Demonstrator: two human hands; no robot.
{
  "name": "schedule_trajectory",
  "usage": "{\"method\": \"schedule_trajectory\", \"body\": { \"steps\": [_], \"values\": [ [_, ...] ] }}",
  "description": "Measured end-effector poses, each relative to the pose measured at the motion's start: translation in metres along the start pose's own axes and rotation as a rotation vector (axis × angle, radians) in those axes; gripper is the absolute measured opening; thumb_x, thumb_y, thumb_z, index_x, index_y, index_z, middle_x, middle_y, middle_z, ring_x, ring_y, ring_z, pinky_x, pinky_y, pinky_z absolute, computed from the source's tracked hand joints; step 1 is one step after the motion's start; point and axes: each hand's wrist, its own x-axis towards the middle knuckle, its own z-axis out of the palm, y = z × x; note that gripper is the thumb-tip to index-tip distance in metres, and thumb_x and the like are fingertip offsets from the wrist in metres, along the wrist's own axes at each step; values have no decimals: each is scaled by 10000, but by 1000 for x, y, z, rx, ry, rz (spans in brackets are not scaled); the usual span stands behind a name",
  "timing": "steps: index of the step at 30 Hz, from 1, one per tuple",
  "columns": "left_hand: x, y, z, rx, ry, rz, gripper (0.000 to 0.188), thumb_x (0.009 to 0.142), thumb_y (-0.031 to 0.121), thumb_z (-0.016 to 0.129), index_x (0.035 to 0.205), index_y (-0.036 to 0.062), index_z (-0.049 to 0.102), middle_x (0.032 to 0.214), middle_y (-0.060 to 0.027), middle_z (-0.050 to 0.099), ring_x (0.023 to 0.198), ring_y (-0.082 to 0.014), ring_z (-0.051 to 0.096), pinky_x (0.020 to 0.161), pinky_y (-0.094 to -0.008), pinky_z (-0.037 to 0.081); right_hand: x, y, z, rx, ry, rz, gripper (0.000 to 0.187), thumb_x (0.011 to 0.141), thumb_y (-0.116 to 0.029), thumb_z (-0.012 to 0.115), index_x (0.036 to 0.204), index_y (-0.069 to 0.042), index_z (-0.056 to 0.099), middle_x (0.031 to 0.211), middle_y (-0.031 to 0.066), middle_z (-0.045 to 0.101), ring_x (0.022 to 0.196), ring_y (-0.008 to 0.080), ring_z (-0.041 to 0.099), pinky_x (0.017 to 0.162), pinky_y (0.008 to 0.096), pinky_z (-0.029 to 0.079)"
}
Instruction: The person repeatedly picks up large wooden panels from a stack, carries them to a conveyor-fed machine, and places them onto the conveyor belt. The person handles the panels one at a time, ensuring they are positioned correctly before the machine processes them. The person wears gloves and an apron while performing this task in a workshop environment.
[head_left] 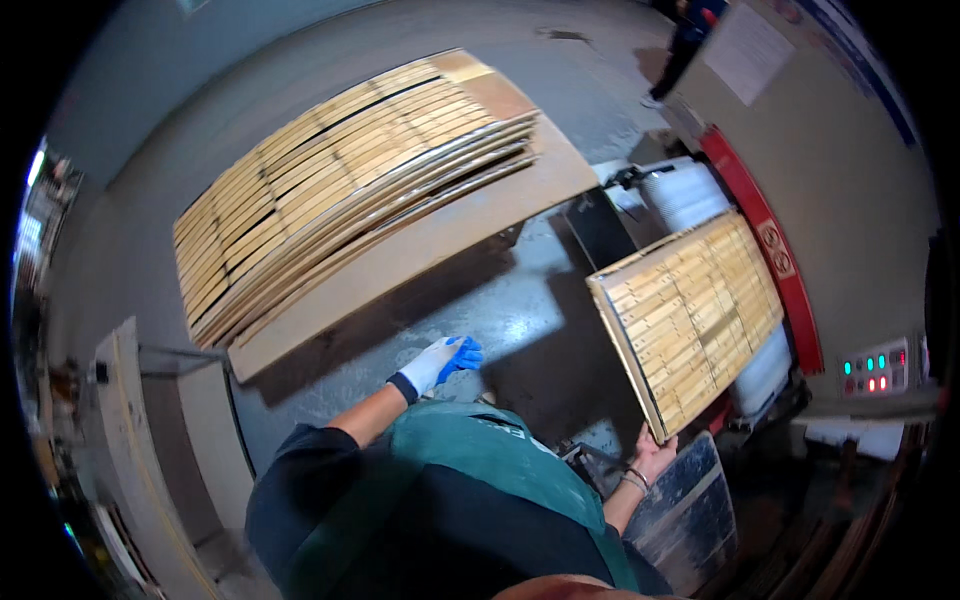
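Note:
My right hand (pixel 655 455), bare with a band at the wrist, grips the near corner of a tray-like board covered with rows of light wooden strips (pixel 695 325). The board tilts on white rollers at the mouth of a machine. My left hand (pixel 437 366), in a white glove with blue fingertips, hangs in front of my green apron (pixel 480 450). Its fingers are loosely bent and hold nothing. Ahead on the left, a stack of similar strip-covered boards (pixel 340 160) lies on a brown table (pixel 500 210).
A grey machine (pixel 840 200) with a red bar (pixel 765 250) and a lit button panel (pixel 875 370) stands at the right. Another person (pixel 685 50) stands at the far right. Upright panels (pixel 140 450) lean at the left. A dark scuffed plate (pixel 685 510) is beside my right forearm.

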Motion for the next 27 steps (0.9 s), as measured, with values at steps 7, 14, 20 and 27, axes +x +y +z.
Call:
{"method": "schedule_trajectory", "body": {
  "steps": [7, 14, 20, 27],
  "values": [
    [-62, -4, -17, 33, 95, 146, 487, 981, 377, 494, 1161, -70, 561, 1074, -180, 640, 945, -254, 643, 877, -388, 518, 2, 3, 10, 222, 82, 9, 496, 970, -378, 422, 1296, -11, 499, 1304, 215, 531, 1223, 393, 491, 1009, 589, 398],
    [-100, -14, -60, 13, 159, 156, 514, 977, 409, 489, 1175, -60, 563, 1094, -187, 641, 948, -259, 645, 861, -391, 519, 12, -1, 1, 296, 105, -70, 607, 960, -463, 371, 1344, 1, 449, 1417, 244, 405, 1308, 413, 387, 1027, 633, 349],
    [-155, -9, -94, -14, 256, 197, 456, 983, 352, 496, 1176, -55, 564, 1055, -162, 646, 918, -236, 635, 842, -360, 513, 16, 15, 15, 240, -65, -118, 708, 955, -534, 293, 1387, 18, 388, 1451, 230, 370, 1343, 429, 321, 1041, 637, 307],
    [-197, 23, -149, 145, 239, 227, 504, 987, 402, 475, 1174, -56, 571, 1048, -158, 659, 938, -222, 641, 861, -349, 501, 27, 13, 17, 225, -63, -150, 786, 913, -578, 348, 1406, 35, 346, 1481, 208, 330, 1383, 358, 290, 1076, 567, 320]
  ]
}}
